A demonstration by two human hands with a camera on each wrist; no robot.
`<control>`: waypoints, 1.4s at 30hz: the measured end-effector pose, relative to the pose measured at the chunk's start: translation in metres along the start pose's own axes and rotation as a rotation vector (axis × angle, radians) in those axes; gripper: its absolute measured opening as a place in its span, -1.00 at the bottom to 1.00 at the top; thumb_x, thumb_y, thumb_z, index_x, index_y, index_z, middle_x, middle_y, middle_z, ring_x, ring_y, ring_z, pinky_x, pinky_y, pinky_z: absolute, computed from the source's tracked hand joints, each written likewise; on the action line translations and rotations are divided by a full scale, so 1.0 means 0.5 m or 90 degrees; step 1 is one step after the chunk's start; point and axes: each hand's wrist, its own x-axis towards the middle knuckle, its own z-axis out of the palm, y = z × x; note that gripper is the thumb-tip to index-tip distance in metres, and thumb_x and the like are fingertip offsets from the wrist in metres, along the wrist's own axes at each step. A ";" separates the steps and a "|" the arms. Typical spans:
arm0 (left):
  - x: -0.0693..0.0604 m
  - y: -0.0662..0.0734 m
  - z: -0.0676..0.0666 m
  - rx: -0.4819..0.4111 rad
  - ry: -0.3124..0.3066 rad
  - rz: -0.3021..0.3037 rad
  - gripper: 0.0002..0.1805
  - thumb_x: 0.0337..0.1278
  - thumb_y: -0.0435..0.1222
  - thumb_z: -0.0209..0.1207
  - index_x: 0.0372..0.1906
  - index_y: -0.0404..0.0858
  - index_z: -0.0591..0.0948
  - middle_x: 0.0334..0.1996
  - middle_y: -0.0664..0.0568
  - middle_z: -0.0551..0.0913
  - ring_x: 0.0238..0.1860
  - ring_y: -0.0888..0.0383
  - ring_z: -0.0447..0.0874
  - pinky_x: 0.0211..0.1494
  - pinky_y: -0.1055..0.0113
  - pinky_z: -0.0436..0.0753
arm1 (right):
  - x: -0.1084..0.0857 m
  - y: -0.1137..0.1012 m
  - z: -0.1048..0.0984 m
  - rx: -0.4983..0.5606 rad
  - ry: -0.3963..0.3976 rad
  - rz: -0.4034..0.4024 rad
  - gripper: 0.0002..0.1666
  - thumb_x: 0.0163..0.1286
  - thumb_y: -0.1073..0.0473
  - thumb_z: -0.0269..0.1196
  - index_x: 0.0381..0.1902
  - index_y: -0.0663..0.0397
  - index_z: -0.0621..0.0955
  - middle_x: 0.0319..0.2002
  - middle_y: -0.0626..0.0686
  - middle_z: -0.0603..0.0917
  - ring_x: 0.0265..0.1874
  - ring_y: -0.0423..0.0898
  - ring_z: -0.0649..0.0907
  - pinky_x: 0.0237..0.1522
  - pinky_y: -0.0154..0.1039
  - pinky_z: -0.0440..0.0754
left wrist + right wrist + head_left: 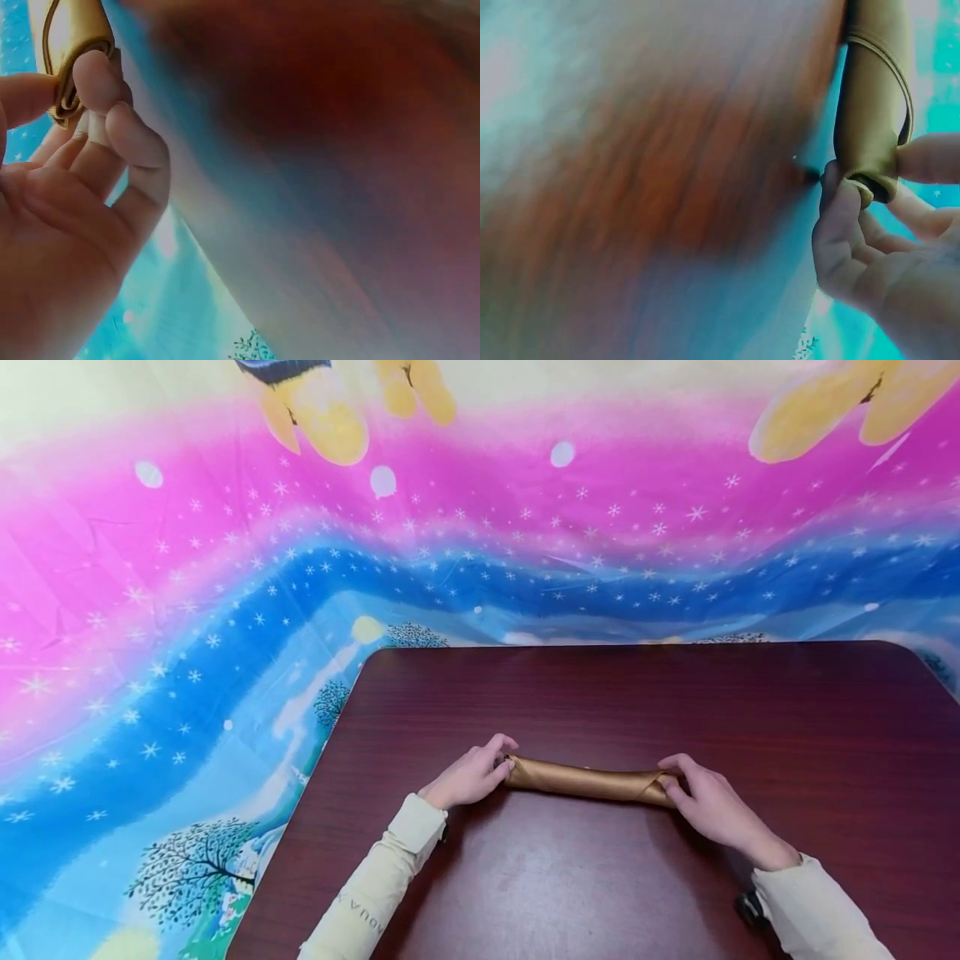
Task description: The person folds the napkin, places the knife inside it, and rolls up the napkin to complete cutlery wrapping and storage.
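A gold, satiny cloth [588, 781] is rolled into a long tube that spans the gap between both hands over the table. Its left end is pinched by my left hand [468, 777], thumb against fingers. At the other end my right hand [712, 803] grips the roll between thumb and fingers. The left wrist view shows the folded layers of the cloth [84, 26] at its end, held in the fingertips. In the right wrist view, a hem line runs around the rolled cloth [874, 97], and its end opening shows beside the fingers.
The dark reddish-brown table [570, 702] has rounded corners and a glossy reflection near the front. Behind and left of it hangs a colourful backdrop [187, 635] with snowflakes and trees. Dark wrist devices peek from both cream sleeves [813, 902].
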 end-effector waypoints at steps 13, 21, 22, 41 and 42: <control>0.029 0.018 -0.008 -0.040 0.012 -0.040 -0.71 0.43 -0.27 -0.03 0.13 -0.27 0.43 -0.36 0.00 0.70 -0.33 0.20 0.65 -0.17 0.33 0.55 | 0.016 0.001 -0.025 0.037 0.017 0.140 -0.69 0.38 0.18 0.11 -0.03 0.27 0.58 -0.38 0.03 0.71 -0.45 -0.20 0.59 -0.35 -0.26 0.45; 0.052 0.024 0.003 -0.032 0.035 -0.106 -0.78 0.41 -0.26 -0.01 0.05 -0.23 0.47 -0.39 0.03 0.69 -0.40 0.23 0.63 -0.22 0.37 0.55 | 0.029 0.010 -0.020 0.032 0.000 0.161 -0.69 0.39 0.14 0.13 -0.07 0.27 0.60 -0.42 0.05 0.70 -0.42 -0.11 0.60 -0.32 -0.19 0.46; 0.054 0.025 0.004 -0.036 0.042 -0.112 -0.79 0.41 -0.27 -0.01 0.04 -0.23 0.47 -0.42 0.03 0.68 -0.45 0.25 0.62 -0.25 0.38 0.55 | 0.031 0.010 -0.019 0.031 0.000 0.164 -0.69 0.39 0.14 0.13 -0.07 0.26 0.60 -0.41 0.06 0.70 -0.41 -0.08 0.61 -0.31 -0.18 0.46; 0.062 0.015 0.011 -0.108 0.071 -0.158 -0.78 0.33 -0.34 0.07 0.00 -0.34 0.52 -0.20 -0.14 0.64 -0.60 0.26 0.56 -0.44 0.45 0.58 | 0.038 0.022 -0.020 0.068 -0.027 0.205 -0.60 0.44 -0.01 0.11 -0.03 0.20 0.59 -0.43 0.04 0.73 -0.48 -0.23 0.60 -0.32 -0.26 0.42; 0.061 0.014 0.012 -0.114 0.069 -0.157 -0.77 0.33 -0.34 0.07 0.00 -0.35 0.51 -0.19 -0.14 0.65 -0.60 0.26 0.56 -0.45 0.45 0.58 | 0.037 0.023 -0.019 0.071 -0.028 0.206 -0.59 0.44 -0.02 0.11 -0.02 0.21 0.58 -0.44 0.03 0.73 -0.48 -0.24 0.60 -0.32 -0.27 0.42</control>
